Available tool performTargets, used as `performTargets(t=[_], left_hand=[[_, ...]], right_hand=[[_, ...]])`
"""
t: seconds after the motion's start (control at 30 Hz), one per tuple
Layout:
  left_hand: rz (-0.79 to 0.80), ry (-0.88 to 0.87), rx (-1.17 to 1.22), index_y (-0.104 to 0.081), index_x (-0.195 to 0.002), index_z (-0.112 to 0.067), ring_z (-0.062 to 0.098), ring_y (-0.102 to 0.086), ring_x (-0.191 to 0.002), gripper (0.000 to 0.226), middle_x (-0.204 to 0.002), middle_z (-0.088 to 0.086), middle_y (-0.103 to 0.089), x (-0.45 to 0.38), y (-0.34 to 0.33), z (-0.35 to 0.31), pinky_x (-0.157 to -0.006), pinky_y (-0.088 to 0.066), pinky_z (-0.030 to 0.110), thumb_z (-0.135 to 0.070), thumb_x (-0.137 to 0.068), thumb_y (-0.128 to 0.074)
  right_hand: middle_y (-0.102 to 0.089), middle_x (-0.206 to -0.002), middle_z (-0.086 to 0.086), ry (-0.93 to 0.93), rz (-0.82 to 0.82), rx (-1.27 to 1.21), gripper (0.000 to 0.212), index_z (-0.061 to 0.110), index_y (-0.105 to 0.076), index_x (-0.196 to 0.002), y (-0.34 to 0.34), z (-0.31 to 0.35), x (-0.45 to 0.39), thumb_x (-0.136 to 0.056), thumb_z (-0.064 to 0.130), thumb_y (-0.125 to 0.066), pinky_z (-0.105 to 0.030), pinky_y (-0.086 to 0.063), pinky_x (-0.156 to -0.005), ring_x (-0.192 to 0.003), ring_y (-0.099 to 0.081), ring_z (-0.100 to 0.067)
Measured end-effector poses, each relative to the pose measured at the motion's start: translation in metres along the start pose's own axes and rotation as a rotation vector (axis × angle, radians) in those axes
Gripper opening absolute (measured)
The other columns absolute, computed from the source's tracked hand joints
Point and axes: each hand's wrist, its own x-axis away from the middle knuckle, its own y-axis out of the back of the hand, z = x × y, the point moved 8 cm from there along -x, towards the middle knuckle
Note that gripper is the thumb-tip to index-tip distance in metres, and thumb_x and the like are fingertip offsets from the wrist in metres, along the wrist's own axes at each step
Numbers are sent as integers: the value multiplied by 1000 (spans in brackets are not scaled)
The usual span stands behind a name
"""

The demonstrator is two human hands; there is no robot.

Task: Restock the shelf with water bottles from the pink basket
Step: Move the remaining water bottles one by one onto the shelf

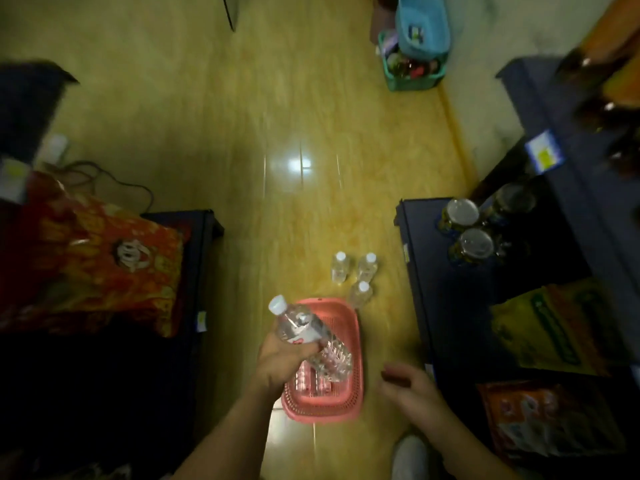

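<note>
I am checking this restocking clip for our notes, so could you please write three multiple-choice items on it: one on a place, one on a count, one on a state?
1. Where is the pink basket?
A. on the floor between the shelves
B. on the right shelf
C. on the red bag

2. How many small water bottles stand on the floor beyond the basket?
A. one
B. three
C. five

3. What is the left hand doing?
A. hanging empty
B. gripping a water bottle
C. holding the basket rim

Answers: 1 A, wooden floor shows all round it; 2 B, three white caps; 3 B, fingers wrap the bottle, while the right hand is empty.
</note>
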Motion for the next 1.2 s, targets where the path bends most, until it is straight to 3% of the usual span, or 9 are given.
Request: performTargets(t=[0.17,0.3,0.43,0.5,0.6,0.8,0.97,1.07,1.2], left_hand=[[44,-137,57,-74,-103,-4,15,-77,-76,42,-89,7,-81,81,31,-129,-65,-58,21,-1,-66,-94],[37,-241,25,-71,-106,-5,22,-76,-81,47,-93,10,-79,136,51,-209,-70,-59,27,-6,-65,-95],[83,-288,-28,-73,-102,-6,19,-75,-79,44,-90,7,-79,187,57,-283,-69,-58,28,-9,-65,-96],[126,-317,-61,-75,-100,-7,19,-76,-80,43,-90,6,-80,214,57,-320,-71,-58,29,-13,-64,-97],[180,-387,-133,-76,-100,-9,15,-77,-80,40,-90,3,-81,254,52,-379,-68,-57,23,-13,-66,-96],[212,-568,-198,-76,-99,-7,15,-74,-78,39,-88,2,-79,331,37,-505,-67,-58,21,-12,-66,-96],[261,-739,-213,-76,-94,-14,11,-76,-75,32,-85,-3,-80,402,15,-589,-65,-60,22,-15,-68,-95],[305,-832,-242,-77,-95,-11,12,-75,-73,32,-86,1,-80,443,-8,-629,-64,-60,22,-15,-68,-95],[384,-944,-278,-77,-97,-9,13,-75,-74,41,-86,2,-79,497,-51,-671,-62,-57,25,-23,-64,-97]], right_hand=[[-72,-95,7,79,-22,4,29,19,-69,-94,14,94,90,-73,17,-89,-9,-51,-70,-87,-65,-4],[-74,-98,8,158,-17,9,79,22,-72,-100,31,154,150,-34,59,-93,-17,-49,-74,-95,-68,-9],[-73,-107,2,230,52,-19,49,18,-68,-112,48,221,211,-69,21,-90,-13,-50,-72,-96,-67,-5],[-73,-108,6,291,82,-19,49,21,-67,-112,59,253,237,-69,24,-91,-12,-51,-75,-98,-68,-4],[-72,-121,3,379,113,-24,82,19,-64,-127,75,301,273,-56,43,-97,-22,-53,-92,-110,-69,-9],[-70,-126,-4,629,74,-100,117,12,-62,-130,115,401,347,-30,60,-98,-19,-55,-86,-112,-68,-8],[-67,-130,-4,766,56,-77,87,11,-58,-136,150,465,421,-61,34,-95,-17,-55,-88,-112,-67,-6],[-68,-128,-2,862,14,-81,100,11,-58,-136,176,496,460,-49,42,-99,-25,-54,-98,-112,-68,-7],[-65,-132,-11,952,-83,-118,70,3,-55,-138,220,524,511,-76,11,-85,-13,-55,-80,-107,-67,-3]])
